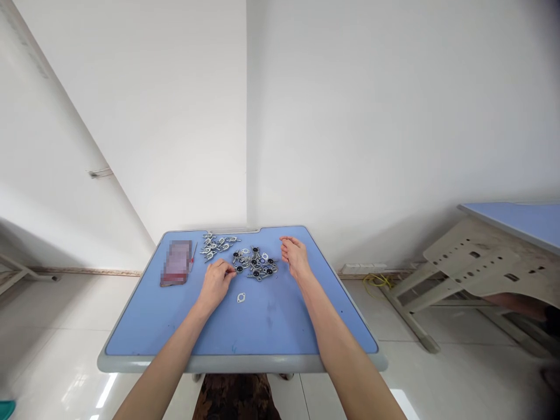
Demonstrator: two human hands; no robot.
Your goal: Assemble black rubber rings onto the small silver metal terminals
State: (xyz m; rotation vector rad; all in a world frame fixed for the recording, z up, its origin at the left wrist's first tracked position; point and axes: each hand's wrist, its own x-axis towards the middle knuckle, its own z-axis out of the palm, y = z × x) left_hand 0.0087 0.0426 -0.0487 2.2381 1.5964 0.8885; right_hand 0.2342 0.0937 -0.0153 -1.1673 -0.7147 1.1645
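A pile of small metal parts with black round caps point(256, 272) lies in the middle of the blue table. My left hand point(217, 282) is at the pile's left edge, thumb and fingers pinched together beside one of the black caps. What the pinch holds, if anything, is too small to make out. To the right of the pile, my right hand point(294, 256) is raised a little with its fingers curled and the tips pressed together. Its contents are hidden. A flat metal plate with a round hole point(241, 297) lies alone in front of the pile.
Several metal fork-shaped pieces point(210, 247) are heaped at the table's back left. Left of them lies a phone-like flat object point(177, 263), its surface blurred, with a thin stick point(193, 254) alongside. A second table point(516, 224) stands right, near a yellow cable point(378, 281).
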